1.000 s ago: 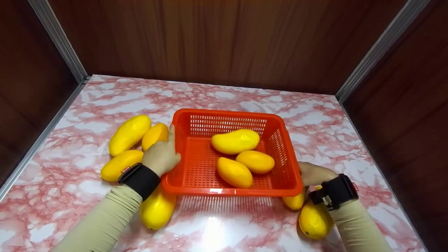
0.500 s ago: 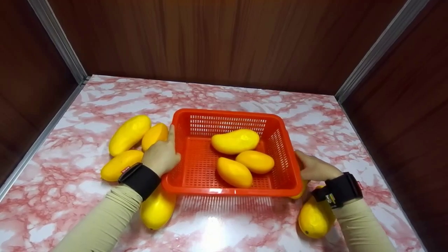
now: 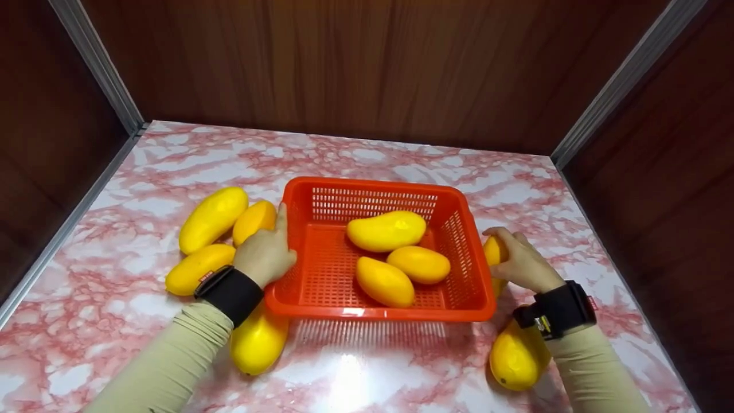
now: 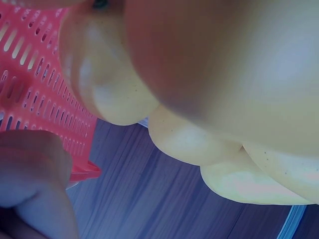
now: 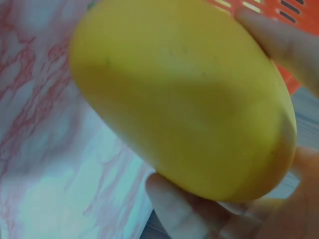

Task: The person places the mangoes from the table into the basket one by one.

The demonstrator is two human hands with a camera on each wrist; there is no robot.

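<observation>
A red plastic basket (image 3: 378, 314) with slotted walls holds a long yellow mango (image 3: 387, 231) and two smaller ones, all toward its right side. My left hand (image 3: 262, 258) grips the basket's left rim, its thumb over the edge and index finger stretched along the side. Just outside the right wall, my right hand (image 3: 524, 264) holds a yellow mango (image 5: 184, 99) between thumb and fingers. In the head view the basket rim and the hand partly hide this fruit. The left wrist view shows the basket wall (image 4: 45, 104) beside several mangoes.
Left of the basket lie a long mango (image 3: 213, 220), a small mango (image 3: 255, 221) and another mango (image 3: 198, 269). One mango (image 3: 259, 344) sits below the left wrist, and another (image 3: 516, 358) under the right wrist. Brown panels (image 3: 355, 69) enclose the marbled tabletop (image 3: 367, 155).
My right hand has moved away from me and up along the basket's right side, bringing the mango from the near right corner. The left hand and basket have stayed in place.
</observation>
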